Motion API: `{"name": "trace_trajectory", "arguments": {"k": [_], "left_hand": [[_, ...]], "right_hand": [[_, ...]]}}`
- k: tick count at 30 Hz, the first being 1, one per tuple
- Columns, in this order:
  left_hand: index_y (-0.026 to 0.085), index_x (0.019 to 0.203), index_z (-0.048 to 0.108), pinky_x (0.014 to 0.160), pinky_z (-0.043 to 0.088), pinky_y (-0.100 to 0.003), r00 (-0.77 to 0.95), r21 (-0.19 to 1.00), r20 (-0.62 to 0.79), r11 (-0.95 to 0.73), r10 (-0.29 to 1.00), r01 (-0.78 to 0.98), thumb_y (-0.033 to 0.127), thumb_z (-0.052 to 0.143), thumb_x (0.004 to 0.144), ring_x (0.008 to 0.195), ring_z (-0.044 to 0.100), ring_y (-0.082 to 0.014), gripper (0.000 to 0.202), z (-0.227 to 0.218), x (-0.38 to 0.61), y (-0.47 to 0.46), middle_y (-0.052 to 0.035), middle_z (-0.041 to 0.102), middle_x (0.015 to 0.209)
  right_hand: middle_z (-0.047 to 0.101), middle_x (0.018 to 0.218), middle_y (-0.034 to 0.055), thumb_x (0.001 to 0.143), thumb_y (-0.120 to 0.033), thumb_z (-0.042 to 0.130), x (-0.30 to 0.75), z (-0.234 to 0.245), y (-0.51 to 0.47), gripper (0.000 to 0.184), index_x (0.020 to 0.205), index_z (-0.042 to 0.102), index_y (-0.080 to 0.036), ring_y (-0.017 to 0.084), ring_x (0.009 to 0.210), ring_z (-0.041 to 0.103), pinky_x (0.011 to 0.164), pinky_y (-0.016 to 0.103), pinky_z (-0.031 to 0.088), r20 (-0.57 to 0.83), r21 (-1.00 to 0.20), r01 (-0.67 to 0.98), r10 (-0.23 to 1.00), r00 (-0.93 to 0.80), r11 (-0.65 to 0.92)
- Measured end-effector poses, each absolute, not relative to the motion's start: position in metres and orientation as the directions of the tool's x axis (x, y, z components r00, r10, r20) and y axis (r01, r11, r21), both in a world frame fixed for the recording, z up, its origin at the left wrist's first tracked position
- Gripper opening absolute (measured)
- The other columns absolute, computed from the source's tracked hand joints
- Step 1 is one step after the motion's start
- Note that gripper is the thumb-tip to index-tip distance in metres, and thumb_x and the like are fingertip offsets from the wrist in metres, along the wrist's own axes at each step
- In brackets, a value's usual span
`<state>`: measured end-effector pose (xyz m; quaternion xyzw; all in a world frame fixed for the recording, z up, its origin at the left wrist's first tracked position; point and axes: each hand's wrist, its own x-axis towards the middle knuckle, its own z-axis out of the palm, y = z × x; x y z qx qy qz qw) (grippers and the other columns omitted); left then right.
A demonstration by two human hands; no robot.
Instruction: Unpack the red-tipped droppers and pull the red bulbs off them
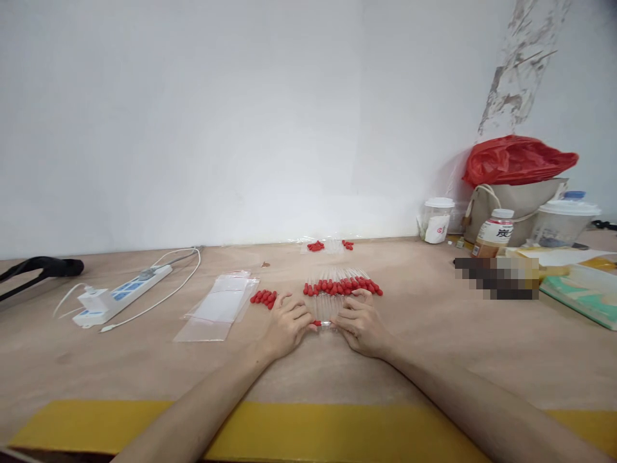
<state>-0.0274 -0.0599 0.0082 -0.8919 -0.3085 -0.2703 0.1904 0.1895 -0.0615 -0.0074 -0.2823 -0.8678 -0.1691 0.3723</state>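
Observation:
My left hand [289, 325] is closed, its thumb and fingertips pinching a small red rubber bulb [317, 323]. Opposite it, my right hand [362, 323] pinches a thin clear dropper tube [326, 323] that lies in line with the bulb. Whether the tube sits fully inside the bulb is too small to tell. Just beyond my fingers are more clear tubes [328, 305] side by side. Behind these is a row of droppers with red bulbs [342, 285], bulbs towards me. Loose red bulbs [263, 298] lie left of my left hand.
Flat clear zip bags [214, 308] lie to the left, near a white power strip [128, 294] with a cable. By the wall is clear plastic with red bulbs [316, 246]. At right stand a lidded cup [438, 222], a bottle [495, 235] and a bag [520, 202].

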Motion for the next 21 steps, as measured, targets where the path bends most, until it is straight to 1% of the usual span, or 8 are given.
{"name": "trace_trajectory", "arguments": {"k": [3, 5, 7, 10, 13, 16, 18, 21], "left_hand": [[0.022, 0.075, 0.06, 0.088, 0.029, -0.04, 0.596, -0.133, 0.647, -0.699, 0.476, 0.703, 0.021, 0.046, 0.083, 0.081, 0.055, -0.0151, 0.017, 0.013, -0.05, -0.059, 0.0002, 0.063, 0.074], [0.021, 0.079, 0.06, 0.084, 0.033, -0.038, 0.492, -0.071, 0.715, -0.649, 0.497, 0.758, 0.02, 0.046, 0.083, 0.081, 0.055, -0.0158, 0.015, 0.017, -0.066, -0.056, -0.0017, 0.063, 0.08], [0.021, 0.086, 0.06, 0.078, 0.039, -0.033, 0.403, 0.04, 0.757, -0.652, 0.514, 0.757, 0.022, 0.046, 0.083, 0.083, 0.055, -0.016, 0.015, 0.019, -0.076, -0.051, -0.0033, 0.062, 0.085], [0.021, 0.095, 0.059, 0.072, 0.044, -0.028, 0.246, 0.229, 0.778, -0.627, 0.577, 0.745, 0.022, 0.043, 0.084, 0.081, 0.055, -0.0147, 0.02, 0.019, -0.078, -0.04, -0.005, 0.057, 0.089], [0.019, 0.099, 0.059, 0.074, 0.045, -0.03, 0.037, 0.353, 0.754, -0.452, 0.656, 0.819, 0.019, 0.04, 0.082, 0.086, 0.054, -0.0165, 0.025, 0.02, -0.084, -0.027, -0.0071, 0.052, 0.093], [0.016, 0.101, 0.06, 0.073, 0.046, -0.032, -0.068, 0.404, 0.692, -0.307, 0.719, 0.862, 0.017, 0.039, 0.079, 0.086, 0.055, -0.019, 0.03, 0.022, -0.104, -0.015, -0.0076, 0.053, 0.087], [0.016, 0.104, 0.058, 0.071, 0.046, -0.031, -0.116, 0.439, 0.626, -0.226, 0.771, 0.87, 0.021, 0.041, 0.078, 0.079, 0.056, -0.0182, 0.032, 0.022, -0.119, -0.01, -0.0067, 0.055, 0.084], [0.018, 0.106, 0.055, 0.066, 0.045, -0.028, -0.174, 0.484, 0.547, -0.14, 0.819, 0.864, 0.031, 0.045, 0.077, 0.074, 0.058, -0.0169, 0.033, 0.021, -0.132, -0.007, -0.0052, 0.059, 0.085]], "right_hand": [[0.056, 0.056, -0.0023, 0.082, -0.018, 0.044, 0.21, -0.007, -0.055, 0.022, 0.069, 0.061, -0.021, 0.011, 0.067, 0.044, 0.085, 0.035, 0.021, 0.771, 0.05, 0.654, 0.387, -0.506, 0.755], [0.061, 0.063, -0.0015, 0.082, -0.02, 0.046, 0.223, -0.006, -0.051, 0.02, 0.073, 0.063, -0.021, 0.011, 0.067, 0.047, 0.084, 0.034, 0.021, 0.802, -0.025, 0.733, 0.452, -0.39, 0.679], [0.063, 0.066, -0.0008, 0.084, -0.023, 0.046, 0.228, -0.005, -0.049, 0.02, 0.078, 0.065, -0.023, 0.011, 0.066, 0.048, 0.083, 0.034, 0.021, 0.809, -0.076, 0.774, 0.492, -0.321, 0.629], [0.064, 0.065, -0.0009, 0.083, -0.029, 0.048, 0.219, -0.006, -0.052, 0.018, 0.08, 0.066, -0.026, 0.011, 0.064, 0.049, 0.079, 0.033, 0.023, 0.78, -0.084, 0.725, 0.498, -0.379, 0.683], [0.065, 0.07, 0.0008, 0.085, -0.027, 0.044, 0.203, -0.005, -0.059, 0.022, 0.082, 0.066, -0.024, 0.011, 0.064, 0.05, 0.077, 0.032, 0.024, 0.758, -0.133, 0.717, 0.536, -0.372, 0.684], [0.066, 0.077, 0.0027, 0.086, -0.022, 0.039, 0.191, 0.004, -0.06, 0.025, 0.091, 0.063, -0.022, 0.012, 0.068, 0.052, 0.075, 0.031, 0.024, 0.719, -0.164, 0.731, 0.588, -0.371, 0.662], [0.066, 0.079, 0.0024, 0.086, -0.023, 0.039, 0.183, 0.011, -0.056, 0.024, 0.091, 0.063, -0.022, 0.012, 0.07, 0.053, 0.075, 0.031, 0.024, 0.693, -0.182, 0.741, 0.619, -0.37, 0.646], [0.067, 0.075, 0.0002, 0.084, -0.026, 0.042, 0.166, 0.018, -0.048, 0.022, 0.081, 0.064, -0.023, 0.012, 0.07, 0.053, 0.077, 0.033, 0.022, 0.676, -0.195, 0.76, 0.646, -0.355, 0.62]]}}
